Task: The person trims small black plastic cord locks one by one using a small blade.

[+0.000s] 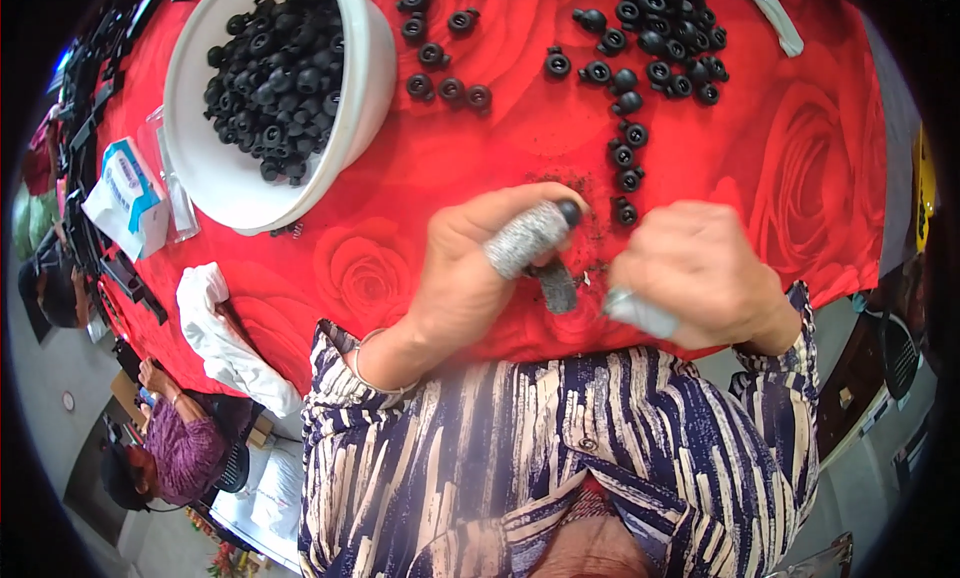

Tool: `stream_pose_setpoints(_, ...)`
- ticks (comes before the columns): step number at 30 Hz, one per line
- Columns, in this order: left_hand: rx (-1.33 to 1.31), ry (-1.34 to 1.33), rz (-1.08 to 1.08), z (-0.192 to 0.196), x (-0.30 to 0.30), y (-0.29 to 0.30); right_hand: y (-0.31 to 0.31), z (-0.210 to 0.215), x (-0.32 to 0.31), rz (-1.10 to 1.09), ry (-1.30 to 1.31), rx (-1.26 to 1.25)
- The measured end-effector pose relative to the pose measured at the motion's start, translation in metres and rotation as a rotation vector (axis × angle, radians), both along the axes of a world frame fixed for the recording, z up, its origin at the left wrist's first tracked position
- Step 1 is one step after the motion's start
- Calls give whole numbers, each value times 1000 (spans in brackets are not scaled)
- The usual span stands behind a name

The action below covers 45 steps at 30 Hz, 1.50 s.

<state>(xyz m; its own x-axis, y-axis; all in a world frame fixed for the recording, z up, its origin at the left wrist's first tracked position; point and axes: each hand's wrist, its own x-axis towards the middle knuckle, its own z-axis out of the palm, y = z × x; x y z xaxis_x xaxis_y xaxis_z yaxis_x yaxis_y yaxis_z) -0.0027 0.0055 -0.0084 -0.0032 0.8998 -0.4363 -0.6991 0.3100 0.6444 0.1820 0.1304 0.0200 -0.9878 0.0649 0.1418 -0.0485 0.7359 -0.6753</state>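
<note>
Head view: a small black plastic part (pixel 569 213) is pinched at the fingertips of the left hand (pixel 470 268), which wears grey finger wraps, just above the red rose tablecloth (pixel 800 168). The right hand (pixel 695 273) is clenched; what's inside can't be told. More black parts are piled in a white bowl (pixel 355 88) up left.

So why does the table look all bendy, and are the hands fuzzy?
Head view: the fisheye lens curves the red table and darkens the corners; the left hand and right hand are slightly motion-blurred; the white bowl is brightly, evenly lit, no harsh glare.
</note>
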Motion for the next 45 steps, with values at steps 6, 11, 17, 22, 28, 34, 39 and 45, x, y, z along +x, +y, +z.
stream_pose_setpoints(6,19,136,-127,9,5,-2,6,2,2,-363,83,-282)
stream_pose_setpoints(11,26,104,-188,13,8,1,0,-5,1,-394,85,-295)
stream_pose_setpoints(17,64,173,-192,13,9,1,-2,-5,1,-375,51,-285)
stream_pose_setpoints(22,26,147,-212,14,9,1,-3,-7,0,-368,68,-252)
stream_pose_setpoints(28,52,174,-223,14,10,1,-2,-10,1,-346,101,-256)
stream_pose_setpoints(34,38,158,-236,16,7,4,2,-9,2,-325,68,-249)
stream_pose_setpoints(39,-79,-22,-40,8,2,5,-6,-9,1,-113,120,-203)
stream_pose_setpoints(45,-15,-11,-119,4,4,-2,3,-2,1,-326,192,-367)
